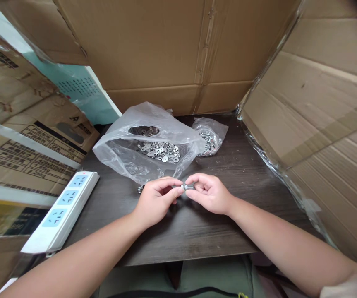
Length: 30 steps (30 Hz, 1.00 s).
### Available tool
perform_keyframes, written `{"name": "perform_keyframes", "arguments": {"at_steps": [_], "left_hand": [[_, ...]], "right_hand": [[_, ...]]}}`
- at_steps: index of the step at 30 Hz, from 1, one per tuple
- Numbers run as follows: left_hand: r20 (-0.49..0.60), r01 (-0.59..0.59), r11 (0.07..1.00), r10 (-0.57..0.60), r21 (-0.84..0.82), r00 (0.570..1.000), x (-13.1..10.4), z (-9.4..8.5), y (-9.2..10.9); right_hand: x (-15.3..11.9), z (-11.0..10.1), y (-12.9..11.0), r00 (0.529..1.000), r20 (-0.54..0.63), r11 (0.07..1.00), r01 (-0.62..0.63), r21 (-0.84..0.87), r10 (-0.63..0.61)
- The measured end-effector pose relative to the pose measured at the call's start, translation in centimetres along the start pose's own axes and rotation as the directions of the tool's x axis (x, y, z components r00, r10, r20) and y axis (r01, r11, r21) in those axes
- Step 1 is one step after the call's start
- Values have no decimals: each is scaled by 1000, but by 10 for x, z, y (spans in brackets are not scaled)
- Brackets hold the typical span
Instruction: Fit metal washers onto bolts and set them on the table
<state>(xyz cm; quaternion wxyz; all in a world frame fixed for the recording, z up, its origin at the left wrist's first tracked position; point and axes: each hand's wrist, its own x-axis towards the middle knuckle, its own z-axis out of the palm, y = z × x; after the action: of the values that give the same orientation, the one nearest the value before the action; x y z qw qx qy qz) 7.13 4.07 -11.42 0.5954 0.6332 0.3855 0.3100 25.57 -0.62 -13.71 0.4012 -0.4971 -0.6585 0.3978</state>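
Observation:
Above the dark wooden table (pixel 215 236), both hands meet around a small metal bolt (pixel 189 187) with what looks like a nut and washer on it. My left hand (pixel 158 198) pinches one end between thumb and fingertips. Closed in a pinch at the nut, my right hand (pixel 211 192) has the bolt's shank pointing toward its palm. Just beyond the hands lies an open clear plastic bag (pixel 119 153) with many loose washers and nuts (pixel 162 151). A few metal pieces (pixel 140 189) sit beside my left hand, partly hidden by it.
A smaller clear bag of screws (pixel 208 140) lies at the back right. The white power strip (pixel 63 211) runs along the left edge. Cardboard walls (pixel 153 45) enclose the back and the right side, and a printed carton (pixel 26 136) stands at left.

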Motion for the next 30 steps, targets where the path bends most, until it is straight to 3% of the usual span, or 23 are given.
{"name": "perform_keyframes", "arguments": {"at_steps": [15,21,30], "left_hand": [[42,-142,981,138,134,990,0,-2,-5],[72,-204,957,193,205,979,0,-2,-3],[53,-119,984,112,135,992,-1,-2,-2]], "right_hand": [[-1,0,-1,996,50,996,-73,-59,76],[1,0,-4,999,33,993,-29,-115,33],[5,0,-4,999,26,996,-34,-86,37]]}}
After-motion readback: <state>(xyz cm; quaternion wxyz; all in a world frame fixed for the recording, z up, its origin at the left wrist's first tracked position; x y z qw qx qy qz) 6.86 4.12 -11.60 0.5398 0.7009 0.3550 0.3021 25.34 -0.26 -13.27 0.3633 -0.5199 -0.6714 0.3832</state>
